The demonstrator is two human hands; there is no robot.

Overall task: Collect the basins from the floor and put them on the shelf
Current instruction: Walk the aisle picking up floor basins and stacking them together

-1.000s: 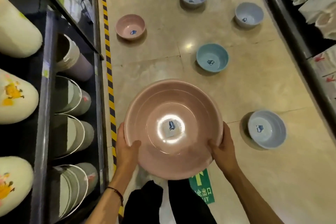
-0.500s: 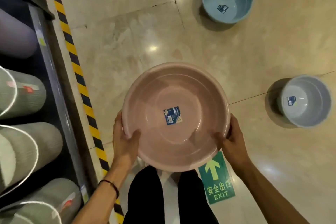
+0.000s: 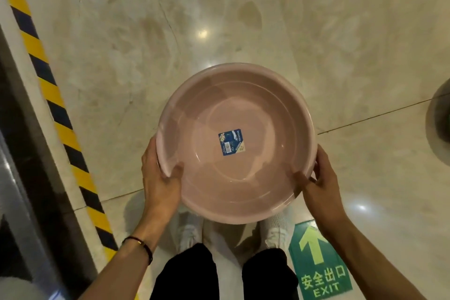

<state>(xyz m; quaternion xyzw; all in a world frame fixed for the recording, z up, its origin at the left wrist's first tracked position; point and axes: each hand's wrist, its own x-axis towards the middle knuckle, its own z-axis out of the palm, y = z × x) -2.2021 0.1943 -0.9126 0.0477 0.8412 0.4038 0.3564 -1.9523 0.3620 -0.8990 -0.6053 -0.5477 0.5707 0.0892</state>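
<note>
A large pink basin (image 3: 263, 173) with a blue sticker in its bottom is held level above my feet, mouth up. My left hand (image 3: 159, 178) grips its left rim, thumb inside the bowl. On the right rim sits my right hand (image 3: 321, 182), thumb over the edge too. At the right border, a dark curved edge of another basin (image 3: 439, 117) stands on the floor, mostly cut off. The shelf base (image 3: 22, 178) runs along the left side, blurred.
A yellow-and-black striped tape (image 3: 56, 109) runs diagonally on the floor beside the shelf. A green EXIT floor sticker (image 3: 319, 268) lies by my right foot. Glossy beige marble floor (image 3: 170, 44) spreads ahead.
The view has tilted further down and closer to the floor. The blue and grey basins have slid out of frame, and the pink basin stays in both hands.
</note>
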